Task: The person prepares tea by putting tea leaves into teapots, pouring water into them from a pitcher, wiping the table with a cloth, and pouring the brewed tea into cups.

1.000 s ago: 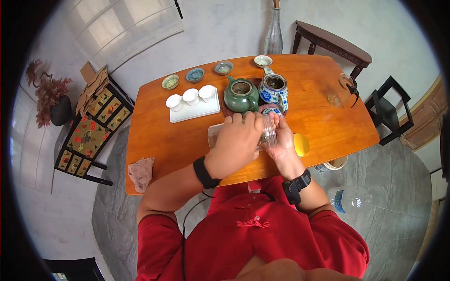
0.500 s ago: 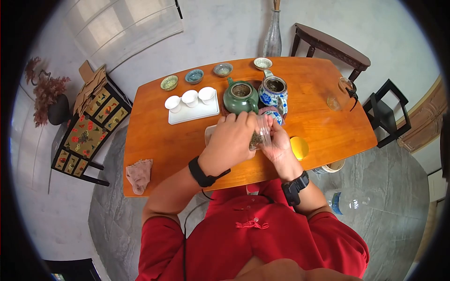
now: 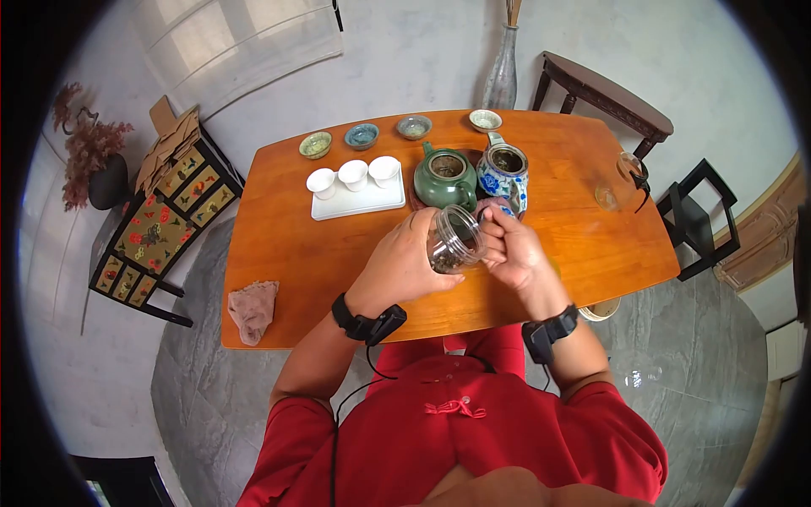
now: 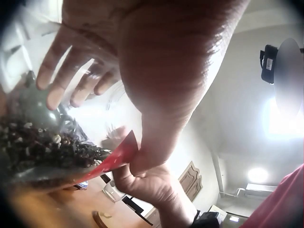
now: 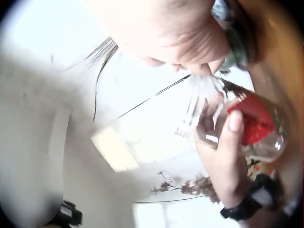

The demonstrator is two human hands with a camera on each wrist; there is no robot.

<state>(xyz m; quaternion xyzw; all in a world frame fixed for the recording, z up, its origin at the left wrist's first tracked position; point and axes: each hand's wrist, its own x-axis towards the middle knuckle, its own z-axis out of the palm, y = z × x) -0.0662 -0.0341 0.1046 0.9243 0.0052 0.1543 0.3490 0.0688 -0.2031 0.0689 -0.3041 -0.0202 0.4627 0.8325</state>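
Observation:
My left hand (image 3: 399, 264) grips a clear jar (image 3: 445, 247), its fingers round one side and the thumb on the other. The jar is tilted, its uncovered threaded mouth towards my right hand (image 3: 519, 252). Dark tea leaves (image 4: 42, 152) lie inside the jar, and a red label (image 5: 254, 123) shows on its side. My right hand has its fingers bent close to the jar's mouth; I cannot tell whether it pinches something small. Just beyond are a green teapot (image 3: 445, 179) and a blue-and-white teapot (image 3: 504, 173), both without lids.
Three white cups (image 3: 355, 175) stand on a white tray (image 3: 359, 207) at the left. Several small bowls (image 3: 361, 135) line the far table edge. A pink cloth (image 3: 253, 311) lies at the near left corner. A clear glass vessel (image 3: 606, 198) stands at the right.
My left hand has turned from over the jar to its left side, bringing the mouth into view. My right hand has come off the jar, and its forearm now covers most of the gold disc.

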